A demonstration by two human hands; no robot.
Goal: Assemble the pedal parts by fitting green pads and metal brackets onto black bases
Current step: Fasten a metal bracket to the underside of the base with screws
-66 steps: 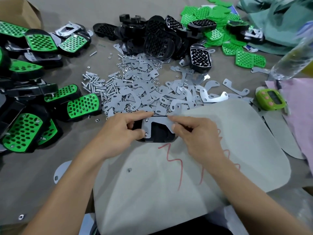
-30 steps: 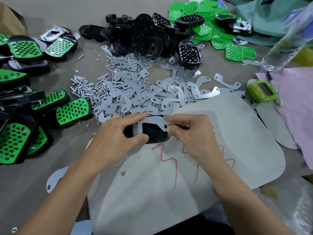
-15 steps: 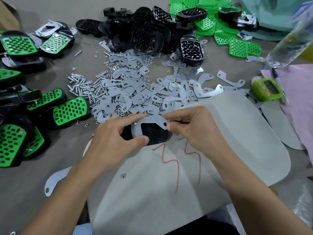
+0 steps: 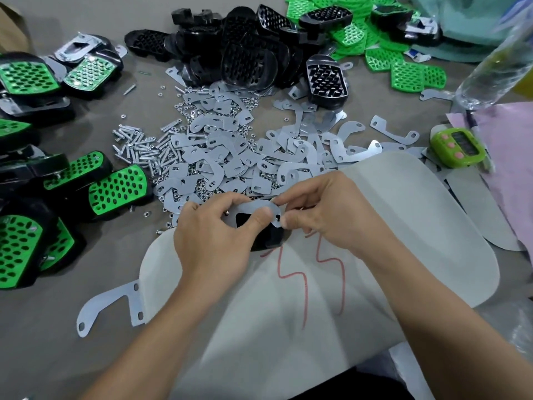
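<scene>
Left hand (image 4: 213,241) grips black base (image 4: 269,236) steady; right hand (image 4: 323,215) pinches metal bracket (image 4: 259,210), lining its hole up.

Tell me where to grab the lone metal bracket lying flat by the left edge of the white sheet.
Grip the bracket by its long curved arm near the rounded, holed tip, coming from the left. It lies flat on the table, so pinch across the arm's thin edges. Its two-holed end sits against the white sheet, which crowds that side.
</scene>
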